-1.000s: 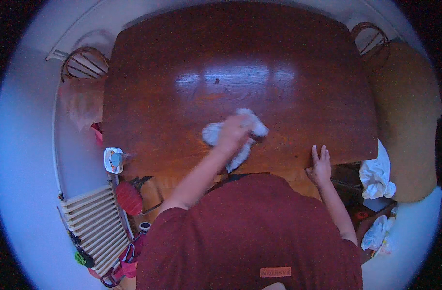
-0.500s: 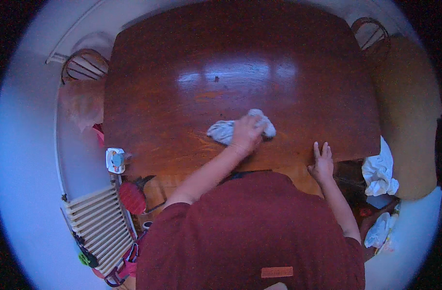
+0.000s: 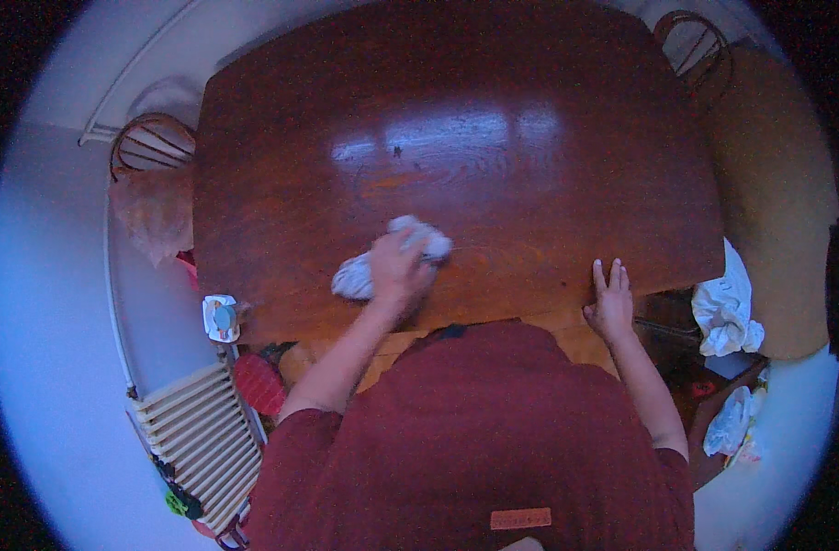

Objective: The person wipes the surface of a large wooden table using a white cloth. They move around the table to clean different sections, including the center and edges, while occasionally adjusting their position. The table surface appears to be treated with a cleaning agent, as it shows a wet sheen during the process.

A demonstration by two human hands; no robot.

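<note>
A large dark brown wooden table (image 3: 566, 193) fills the middle of the view, with window light shining off its top. My left hand (image 3: 401, 271) presses a bunched, whitish cloth (image 3: 353, 275) onto the tabletop, left of the middle and toward the near edge. The cloth sticks out on both sides of the fingers, and the hand is slightly blurred. My right hand (image 3: 610, 308) rests at the near right edge of the table, fingers stretched out on the wood, holding nothing. A small dark mark (image 3: 398, 151) lies on the tabletop beyond the cloth.
On the table's near left corner stands a white container with a blue-grey top (image 3: 222, 317). A white radiator (image 3: 199, 441) is at lower left, near a red round seat (image 3: 259, 384). Chairs (image 3: 153, 142) stand at the far corners. White bags (image 3: 727, 308) hang at right.
My left hand has slid the cloth leftward and slightly nearer across the tabletop. My right hand stays at the table edge. The whole view has shifted a little.
</note>
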